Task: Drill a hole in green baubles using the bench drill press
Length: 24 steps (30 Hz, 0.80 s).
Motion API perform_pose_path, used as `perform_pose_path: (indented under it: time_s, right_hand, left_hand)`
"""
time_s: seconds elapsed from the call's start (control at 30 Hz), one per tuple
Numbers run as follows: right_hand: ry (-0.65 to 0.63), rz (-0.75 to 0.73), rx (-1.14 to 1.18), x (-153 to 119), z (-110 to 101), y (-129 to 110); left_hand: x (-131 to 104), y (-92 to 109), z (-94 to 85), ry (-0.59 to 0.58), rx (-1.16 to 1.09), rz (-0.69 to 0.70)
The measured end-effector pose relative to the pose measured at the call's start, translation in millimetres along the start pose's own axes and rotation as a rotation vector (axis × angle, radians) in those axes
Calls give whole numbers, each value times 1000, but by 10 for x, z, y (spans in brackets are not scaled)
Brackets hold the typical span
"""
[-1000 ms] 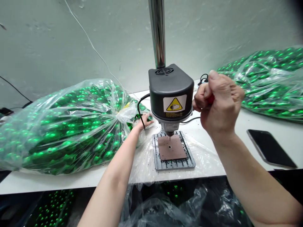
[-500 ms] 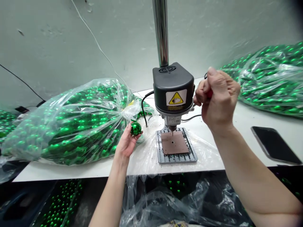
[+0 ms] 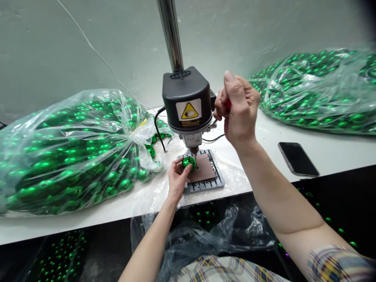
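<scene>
Between the thumb and fingers of my left hand [image 3: 178,177] is a shiny green ball [image 3: 188,162]. It is at the left side of a brownish square board [image 3: 205,170], close to the thin drill bit. The board has a small dark hole and lies on the grey slotted base [image 3: 205,187] of a drill press [image 3: 186,100], among dark shavings. My right hand [image 3: 239,105] is closed around the red-tipped handle at the right of the black drill head; most of the handle is hidden by the fingers.
Large clear bags of green balls lie at the left [image 3: 76,149] and back right of the white table [image 3: 261,150]. A black phone [image 3: 298,158] lies near the front edge at right. Crumpled clear plastic [image 3: 188,243] hangs below the edge.
My left hand has carried the green ball right, from beside the left bag to over the board under the drill. My right hand stays on the handle. The view has shifted rightward.
</scene>
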State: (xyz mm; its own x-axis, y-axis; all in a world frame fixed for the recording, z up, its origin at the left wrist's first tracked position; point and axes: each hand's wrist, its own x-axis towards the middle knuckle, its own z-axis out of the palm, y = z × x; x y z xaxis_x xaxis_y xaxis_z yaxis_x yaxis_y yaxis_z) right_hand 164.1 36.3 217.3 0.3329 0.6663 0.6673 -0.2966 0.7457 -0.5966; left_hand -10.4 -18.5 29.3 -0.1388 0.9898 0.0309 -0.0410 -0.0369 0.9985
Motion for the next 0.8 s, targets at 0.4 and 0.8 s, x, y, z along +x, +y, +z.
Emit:
perform_pose_path:
  time_s: [0.4,0.8]
  right_hand:
    - [-25,3,-63,-14,14,-55]
    - [11,-25,-86,-144,-27,-84]
  left_hand:
    - [53,-125,136,-5,363,190]
    - [19,-160,145,-39,407,287]
